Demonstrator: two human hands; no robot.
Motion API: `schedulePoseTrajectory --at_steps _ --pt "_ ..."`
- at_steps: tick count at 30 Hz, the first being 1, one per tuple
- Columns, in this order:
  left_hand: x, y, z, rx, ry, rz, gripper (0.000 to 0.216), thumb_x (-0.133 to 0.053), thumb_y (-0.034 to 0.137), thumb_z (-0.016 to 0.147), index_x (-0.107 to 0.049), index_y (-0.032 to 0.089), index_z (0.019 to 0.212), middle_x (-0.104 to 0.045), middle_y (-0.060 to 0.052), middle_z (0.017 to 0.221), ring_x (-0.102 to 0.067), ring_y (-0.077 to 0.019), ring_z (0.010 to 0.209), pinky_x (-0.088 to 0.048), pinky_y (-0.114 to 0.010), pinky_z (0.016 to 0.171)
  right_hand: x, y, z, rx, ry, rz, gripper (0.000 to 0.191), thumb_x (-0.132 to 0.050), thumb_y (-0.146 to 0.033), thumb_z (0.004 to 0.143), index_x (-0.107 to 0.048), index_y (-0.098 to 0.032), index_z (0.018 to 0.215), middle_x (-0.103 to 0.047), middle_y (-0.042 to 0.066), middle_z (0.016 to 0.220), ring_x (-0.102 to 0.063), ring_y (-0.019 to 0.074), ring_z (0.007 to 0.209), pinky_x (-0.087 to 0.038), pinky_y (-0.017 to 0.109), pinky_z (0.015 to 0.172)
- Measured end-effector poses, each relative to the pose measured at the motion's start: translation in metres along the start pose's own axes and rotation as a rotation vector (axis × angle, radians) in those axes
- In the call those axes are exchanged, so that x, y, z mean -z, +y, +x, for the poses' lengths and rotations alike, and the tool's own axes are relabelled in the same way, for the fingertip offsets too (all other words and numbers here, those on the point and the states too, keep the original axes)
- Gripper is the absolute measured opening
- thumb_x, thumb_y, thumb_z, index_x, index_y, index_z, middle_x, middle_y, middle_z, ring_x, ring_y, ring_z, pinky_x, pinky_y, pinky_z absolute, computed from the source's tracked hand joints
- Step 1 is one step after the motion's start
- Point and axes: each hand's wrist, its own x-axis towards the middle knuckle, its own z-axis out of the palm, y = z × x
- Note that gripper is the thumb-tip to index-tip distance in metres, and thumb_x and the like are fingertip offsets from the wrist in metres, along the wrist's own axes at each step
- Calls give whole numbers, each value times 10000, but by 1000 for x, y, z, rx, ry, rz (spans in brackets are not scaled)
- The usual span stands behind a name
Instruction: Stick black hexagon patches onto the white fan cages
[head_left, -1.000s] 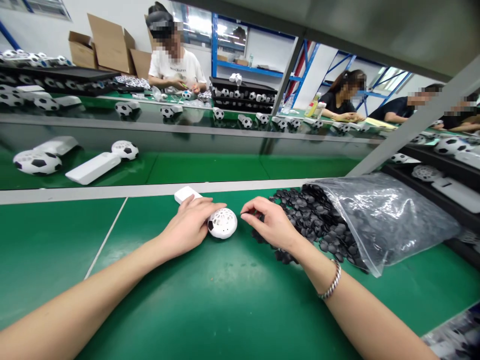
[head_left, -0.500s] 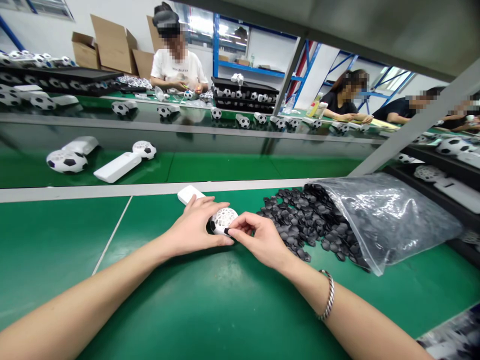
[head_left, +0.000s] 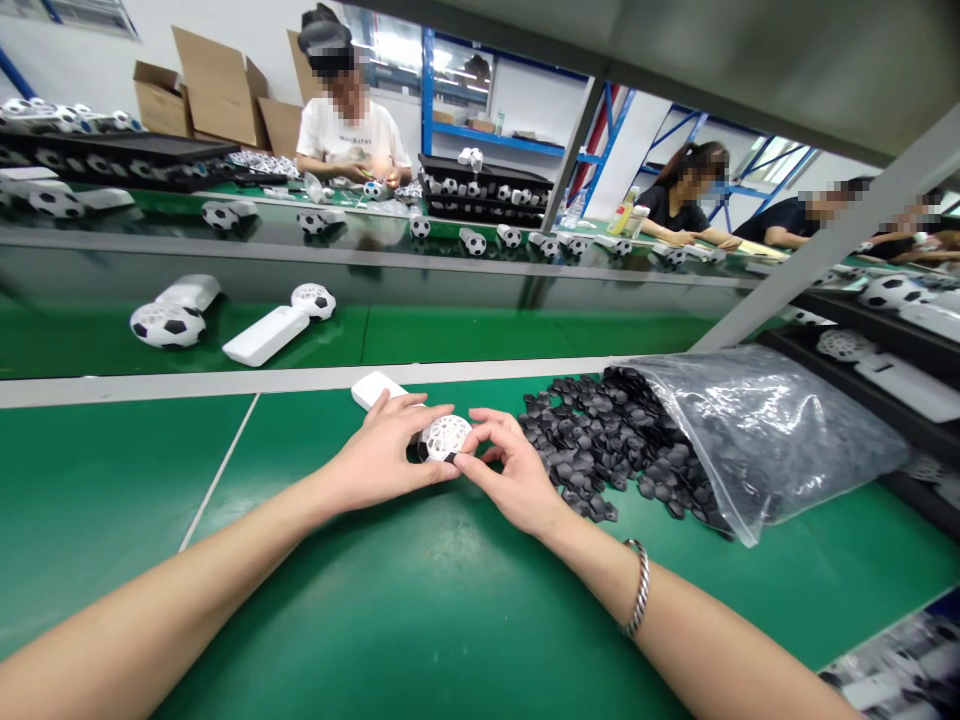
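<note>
My left hand (head_left: 386,445) is closed round a white device with a football-shaped head (head_left: 448,437) and a white handle (head_left: 377,389). The handle points away to the left, partly under my fingers. Openwork covers the top of the ball, and black patches show on its side. Thumb and fingers of my right hand (head_left: 510,470) pinch the ball's near right side, the thumb at a small black piece (head_left: 451,458) against the ball. How far that piece sits in the ball is hidden. Just right of my right hand spreads a heap of black pentagon-like pieces (head_left: 592,430).
A clear plastic bag (head_left: 810,440) lies on its side behind the heap. Beyond the pale ledge (head_left: 150,388), a green belt (head_left: 450,335) carries two football devices (head_left: 270,333). Black trays (head_left: 900,390) stand at right, under a slanting post (head_left: 825,240). Co-workers (head_left: 352,135) sit across.
My right fingers have spread over the ball, and the black piece now lies closer against its side. The two devices on the green belt have moved right. Those on the far row have shifted left.
</note>
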Motion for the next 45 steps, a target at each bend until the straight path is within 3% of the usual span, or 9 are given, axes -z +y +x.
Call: schedulePoseTrajectory --at_steps 4,11,18,23,29,32,35,41,45 --pt "0 -1 0 -19 1 10 610 -547 527 729 -444 219 1245 -483 -81 1271 -316 -306 1230 -169 -537 1027 -5 6 0 -31 -20 101 178 -569 -250 755 -440 -204 868 -490 86 1195 -519 172 1025 -441 323 799" --pt "1 -4 0 -99 48 -30 538 -578 507 712 -503 221 1162 -540 -69 1151 -434 -270 1092 -335 -445 952 0 8 7 -26 -53 27 283 -594 -289 742 -425 -206 953 -568 48 1044 -549 157 955 -445 251 657" --pt "-9 -4 -1 -90 36 -12 654 -610 547 663 -441 230 1210 -493 -80 1222 -298 -313 1230 -115 -535 1056 56 25 22 -2 17 -743 139 -591 -286 775 -612 -192 876 -564 71 904 -506 205 918 -410 345 807" --pt "-4 -8 -2 -132 -93 -50 655 -575 489 729 -329 285 1301 -350 -66 1371 -150 -298 1317 -93 -539 1061 57 32 24 7 -56 -909 127 -571 -267 793 -634 -207 885 -579 73 887 -513 208 899 -417 324 780" --pt "-3 -4 -1 -79 -65 -101 637 -584 512 713 -397 260 1267 -335 -90 1380 -149 -313 1316 -119 -539 1055 60 29 28 -82 -90 -828 93 -610 -209 754 -606 -207 848 -592 37 837 -551 160 796 -415 281 710" --pt "-2 -3 -2 -87 -116 -141 641 -586 464 727 -358 270 1294 -265 -81 1417 -148 -302 1319 -167 -514 1052 64 30 30 -133 -108 -790 79 -609 -196 747 -590 -203 824 -585 25 826 -549 143 761 -406 271 690" --pt "-2 -2 -3 -64 -157 -188 665 -593 437 725 -321 279 1311 -188 -69 1446 -151 -267 1324 -212 -457 1056 65 31 29 -100 -94 -767 83 -607 -179 736 -564 -198 804 -564 24 847 -534 146 784 -397 271 691" --pt "-7 2 -4 -45 -93 -221 619 -582 454 727 -360 278 1278 -228 -54 1434 -173 -259 1320 -227 -438 1055 58 24 23 34 -107 -612 72 -550 -138 750 -504 -190 731 -542 -12 709 -512 122 670 -388 247 630" --pt "-6 1 -3 -93 -127 -251 591 -574 337 737 -351 272 1281 -245 -54 1427 -145 -236 1328 -211 -429 1062 51 9 18 29 -157 -402 101 -504 -137 786 -537 -192 865 -575 -8 739 -536 116 676 -415 239 622"
